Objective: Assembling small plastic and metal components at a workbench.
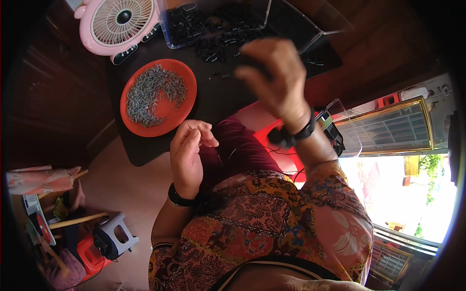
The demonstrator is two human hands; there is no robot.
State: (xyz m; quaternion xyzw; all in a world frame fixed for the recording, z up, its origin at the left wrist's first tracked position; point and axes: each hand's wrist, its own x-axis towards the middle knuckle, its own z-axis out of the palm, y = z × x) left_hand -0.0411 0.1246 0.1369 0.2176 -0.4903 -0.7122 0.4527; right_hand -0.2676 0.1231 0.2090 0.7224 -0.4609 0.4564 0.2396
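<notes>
My left hand (188,153) is raised just below the orange-red plate (189,114), its thumb and fingers curled together. Whatever its fingertips hold, if anything, is too small to make out. Many thin grey metal pieces, like small screws (145,92), lie heaped on the plate. My right hand (279,77) hangs over the right part of the black tabletop (216,97), smeared by motion. A gap shows between its thumb and its bent fingers, but I cannot see whether something is in them. Small black pieces (213,51) lie loose on the table beyond it.
A clear plastic box (167,39) with more black pieces stands at the far side. Left of it is a pink fan (87,31). A second clear box or lid (310,41) lies at the far right. A grey stool (116,237) stands on the floor at the lower left.
</notes>
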